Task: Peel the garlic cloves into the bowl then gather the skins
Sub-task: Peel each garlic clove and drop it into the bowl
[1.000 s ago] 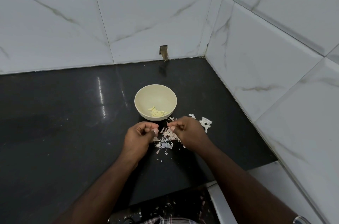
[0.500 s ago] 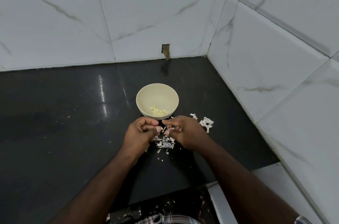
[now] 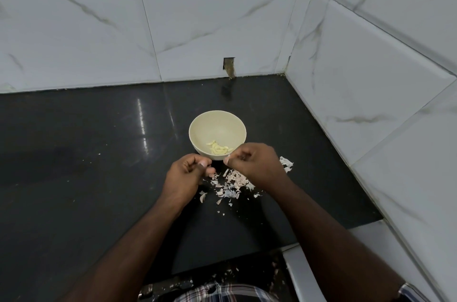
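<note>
Since the earlier frame your two hands have drawn apart, and your right hand [image 3: 257, 165] has come up to the near rim of the bowl [image 3: 197, 128], where before it met the left over the skins. Its fingers are curled with thumb and forefinger pressed together at the tip; something pale shows at that pinch, but it is too small to tell whether it is a clove or a scrap of skin. Your left hand [image 3: 184, 179] sits just beside the bowl's near wall, fingers curled in toward the thumb; what, if anything, it grips is hidden inside the curl, so you cannot tell from here.

The peeled cloves [image 3: 218, 149] lie in the bottom of the bowl, just beyond and between your two pinches. The main heap of garlic skins [image 3: 231, 184] lies on the black counter [image 3: 86, 153] directly below the gap between your hands, partly tucked under your right wrist. A smaller white clump of skins [image 3: 286, 164] sits just outside your right hand, toward the tiled side wall [image 3: 371, 79]
</note>
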A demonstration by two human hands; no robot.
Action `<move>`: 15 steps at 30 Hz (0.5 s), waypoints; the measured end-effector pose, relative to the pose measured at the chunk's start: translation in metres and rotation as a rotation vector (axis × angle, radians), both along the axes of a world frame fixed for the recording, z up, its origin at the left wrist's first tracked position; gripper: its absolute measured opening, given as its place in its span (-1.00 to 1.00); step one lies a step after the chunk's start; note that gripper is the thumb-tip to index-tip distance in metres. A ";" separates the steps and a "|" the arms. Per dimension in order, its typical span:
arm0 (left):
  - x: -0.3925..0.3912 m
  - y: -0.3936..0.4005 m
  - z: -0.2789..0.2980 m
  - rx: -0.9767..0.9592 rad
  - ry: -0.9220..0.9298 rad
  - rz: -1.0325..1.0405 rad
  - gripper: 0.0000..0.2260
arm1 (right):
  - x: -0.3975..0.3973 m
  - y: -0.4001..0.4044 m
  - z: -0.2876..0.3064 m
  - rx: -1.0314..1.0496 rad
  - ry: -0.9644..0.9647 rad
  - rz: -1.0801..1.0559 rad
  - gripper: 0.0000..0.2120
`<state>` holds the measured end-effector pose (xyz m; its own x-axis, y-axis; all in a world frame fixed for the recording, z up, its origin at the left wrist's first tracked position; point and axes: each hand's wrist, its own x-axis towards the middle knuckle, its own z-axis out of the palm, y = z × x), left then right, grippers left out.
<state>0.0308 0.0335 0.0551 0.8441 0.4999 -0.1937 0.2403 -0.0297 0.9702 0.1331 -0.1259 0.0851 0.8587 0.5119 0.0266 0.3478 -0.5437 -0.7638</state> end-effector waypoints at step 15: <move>-0.020 0.022 -0.014 0.492 0.402 -0.325 -0.90 | 0.001 0.010 -0.002 -0.035 -0.092 -0.058 -0.83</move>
